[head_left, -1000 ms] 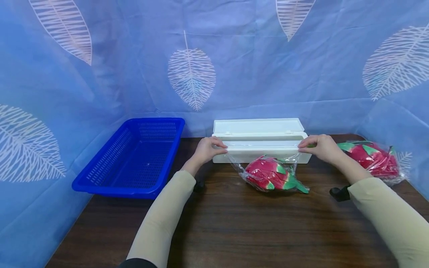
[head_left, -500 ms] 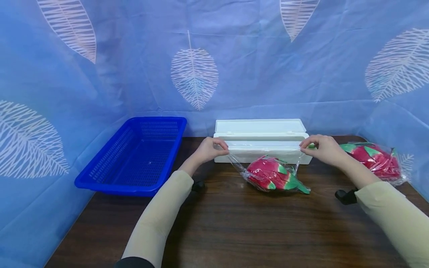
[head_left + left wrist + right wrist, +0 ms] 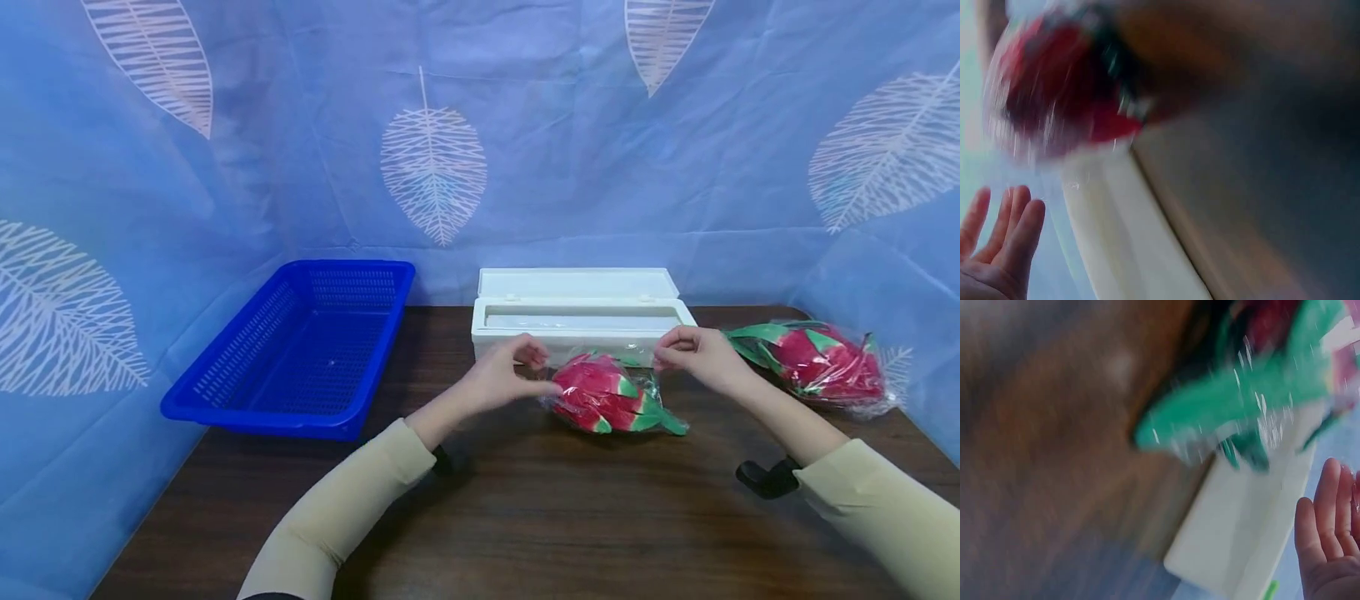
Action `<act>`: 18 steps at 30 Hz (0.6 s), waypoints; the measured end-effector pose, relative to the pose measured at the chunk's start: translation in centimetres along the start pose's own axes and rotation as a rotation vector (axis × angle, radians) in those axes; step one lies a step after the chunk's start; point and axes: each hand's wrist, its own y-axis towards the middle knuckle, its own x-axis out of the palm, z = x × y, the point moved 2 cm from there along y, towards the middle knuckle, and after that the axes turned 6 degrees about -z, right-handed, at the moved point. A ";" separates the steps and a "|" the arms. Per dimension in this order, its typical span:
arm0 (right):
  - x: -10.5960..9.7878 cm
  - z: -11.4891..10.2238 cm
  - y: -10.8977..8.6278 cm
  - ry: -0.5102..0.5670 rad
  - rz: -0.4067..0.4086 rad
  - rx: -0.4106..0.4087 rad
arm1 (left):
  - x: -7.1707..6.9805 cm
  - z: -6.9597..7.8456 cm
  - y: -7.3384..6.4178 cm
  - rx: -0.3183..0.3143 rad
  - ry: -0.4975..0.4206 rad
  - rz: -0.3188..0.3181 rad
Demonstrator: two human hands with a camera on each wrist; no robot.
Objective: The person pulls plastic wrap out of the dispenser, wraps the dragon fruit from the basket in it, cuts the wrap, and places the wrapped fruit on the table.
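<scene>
A red and green dragon fruit [image 3: 600, 392] in clear plastic film lies on the table before a white cling film box [image 3: 577, 337], whose lid stands raised. My left hand [image 3: 498, 379] is at the fruit's left side, thumb apart from the fingers and its tip at the wrapped fruit. My right hand [image 3: 701, 357] is at the fruit's right side, fingertips pinching the edge of the clear film. Both wrist views show the fruit blurred. In the left wrist view, the fingers [image 3: 1019, 234] are spread. The right wrist view hides that hand's thumb.
A blue perforated basket [image 3: 176, 404] stands at the left. Another film-wrapped dragon fruit [image 3: 828, 362] lies at the right beyond my right forearm. A blue leaf-patterned cloth [image 3: 540, 183] hangs behind the dark wooden table [image 3: 585, 517].
Both hands have come down from the box's front edge toward the fruit, the left also moving right. My left hand has let go of the film. The film has left the box's edge.
</scene>
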 end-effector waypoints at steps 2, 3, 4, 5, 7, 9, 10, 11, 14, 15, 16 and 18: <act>0.8 -0.1 -0.2 0.005 -0.002 0.000 | 1.1 0.6 -0.3 0.042 0.098 -0.040; 1.1 -0.2 -0.3 0.011 -0.002 -0.009 | 1.5 0.8 -0.4 0.068 0.141 -0.050; 1.3 -0.3 -0.4 0.005 0.005 -0.016 | 1.8 0.9 -0.3 0.086 0.171 -0.050; 1.4 -0.3 -0.5 -0.004 0.015 -0.024 | 2.0 1.0 -0.2 0.107 0.190 -0.044; 1.7 -0.4 -0.8 -0.029 0.023 -0.041 | 2.1 1.1 -0.1 0.134 0.206 -0.030; 2.1 -0.4 -1.0 -0.052 0.023 -0.073 | 2.1 1.1 -0.1 0.151 0.204 -0.024; 2.3 -0.3 -1.2 -0.056 0.018 -0.082 | 2.2 1.1 -0.1 0.157 0.200 -0.023; 2.5 -0.3 -1.3 -0.057 0.013 -0.093 | 2.2 1.1 -0.1 0.160 0.196 -0.019; 3.1 -0.1 -1.5 -0.046 -0.006 -0.113 | 2.3 0.9 -0.2 0.155 0.169 0.004; 3.3 -0.1 -1.6 -0.042 -0.011 -0.113 | 2.3 0.9 -0.3 0.152 0.156 0.012; 3.4 -0.1 -1.6 -0.041 -0.014 -0.110 | 2.4 0.9 -0.3 0.153 0.139 0.021; 3.6 -0.1 -1.7 -0.048 -0.014 -0.111 | 2.4 0.8 -0.4 0.157 0.107 0.038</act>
